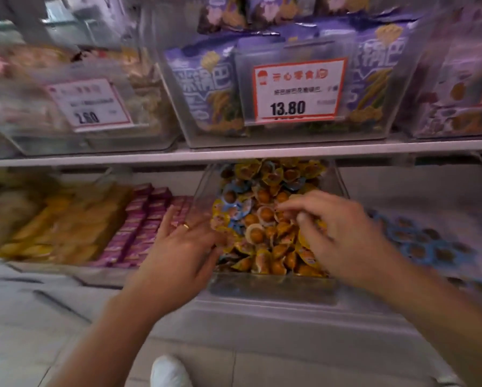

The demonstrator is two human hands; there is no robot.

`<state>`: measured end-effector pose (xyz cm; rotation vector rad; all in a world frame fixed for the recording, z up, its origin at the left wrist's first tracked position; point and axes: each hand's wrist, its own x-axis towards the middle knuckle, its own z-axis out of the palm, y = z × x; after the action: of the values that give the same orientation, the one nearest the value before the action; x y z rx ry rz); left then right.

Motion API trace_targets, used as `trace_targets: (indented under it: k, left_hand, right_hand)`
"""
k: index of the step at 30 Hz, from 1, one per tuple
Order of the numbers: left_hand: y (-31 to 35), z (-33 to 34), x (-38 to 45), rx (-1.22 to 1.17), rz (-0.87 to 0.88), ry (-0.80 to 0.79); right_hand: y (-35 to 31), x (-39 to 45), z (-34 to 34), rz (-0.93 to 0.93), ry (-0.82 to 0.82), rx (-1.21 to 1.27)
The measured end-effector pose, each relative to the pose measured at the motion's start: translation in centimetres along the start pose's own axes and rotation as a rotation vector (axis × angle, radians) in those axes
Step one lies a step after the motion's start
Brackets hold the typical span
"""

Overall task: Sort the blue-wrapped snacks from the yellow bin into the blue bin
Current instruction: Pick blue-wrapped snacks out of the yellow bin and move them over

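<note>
Both hands in yellow bin [270, 286]: left hand [182, 247] flat, fingers straight on snacks by left wall; right hand [337, 233] curled, pinching yellow-wrapped pcs. Blue-wrapped snacks [235, 203] lie mid-left, btwn hands. Blue bin [429, 244] adjoins right wall; motion blur.

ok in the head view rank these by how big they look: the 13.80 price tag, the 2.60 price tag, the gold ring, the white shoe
1. 13.80 price tag
2. 2.60 price tag
3. white shoe, partly cut off by the frame's lower edge and nearer the camera, so its rank against the 2.60 tag is unsure
4. gold ring on the left hand
</note>
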<state>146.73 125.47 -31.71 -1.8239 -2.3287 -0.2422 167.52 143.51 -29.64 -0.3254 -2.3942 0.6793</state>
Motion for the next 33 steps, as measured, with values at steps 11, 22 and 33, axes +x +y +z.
trace_targets:
  k: [11,22,33]
  left_hand:
    - [-0.1,1.0,-0.7,0.032,0.023,-0.15]
    - [2.3,2.6,0.2,0.074,-0.115,-0.285]
    - [2.9,2.9,0.5,0.121,-0.055,-0.259]
  right_hand:
    - [2.1,3.1,5.0,0.02,-0.448,-0.444]
    - [2.9,3.3,4.5,0.144,-0.482,-0.568]
    - [1.4,3.3,8.7,0.045,-0.521,-0.402]
